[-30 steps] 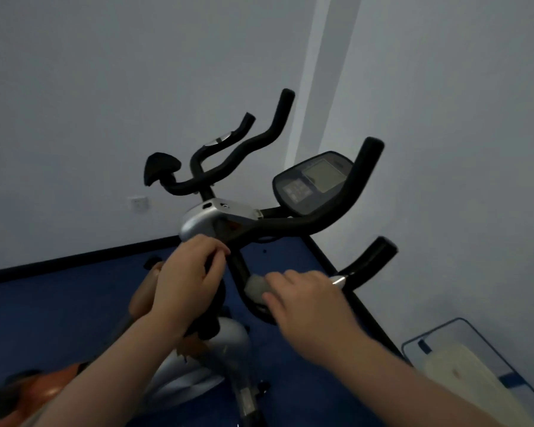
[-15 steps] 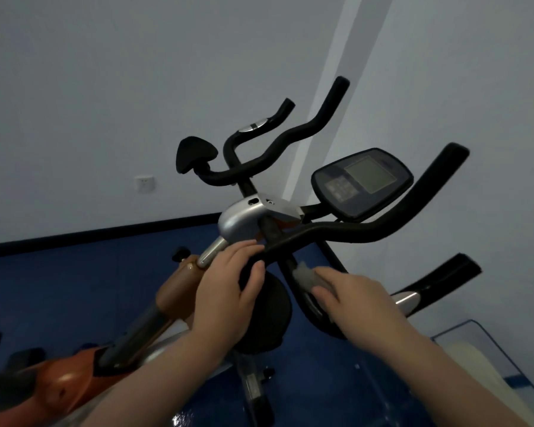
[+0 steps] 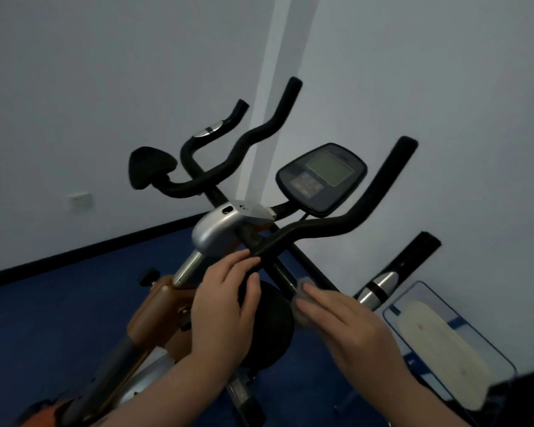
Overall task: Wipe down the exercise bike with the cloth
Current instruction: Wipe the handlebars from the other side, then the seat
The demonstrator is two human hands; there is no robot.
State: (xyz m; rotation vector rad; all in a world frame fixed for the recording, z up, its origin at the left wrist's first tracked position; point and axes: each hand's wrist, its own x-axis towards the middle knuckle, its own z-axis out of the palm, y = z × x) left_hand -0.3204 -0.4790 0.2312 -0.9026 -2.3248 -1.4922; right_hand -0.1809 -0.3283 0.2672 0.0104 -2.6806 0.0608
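The exercise bike's black handlebars spread across the middle of the view, with a silver stem cover and a console screen behind. My left hand grips the near black handlebar pad just below the silver cover. My right hand presses a small grey cloth against the lower black bar, fingers laid over it. Only the cloth's left edge shows past my fingertips. The orange frame runs down to the lower left.
White walls meet in a corner close behind the bike. A blue floor lies below. At the lower right a flat glass-topped item with a cream panel leans by the wall. A wall socket sits at the left.
The view has shifted, so the bike sits differently in frame. My right hand with the cloth stays on the lower bar, sliding slightly along it. My left hand keeps its grip.
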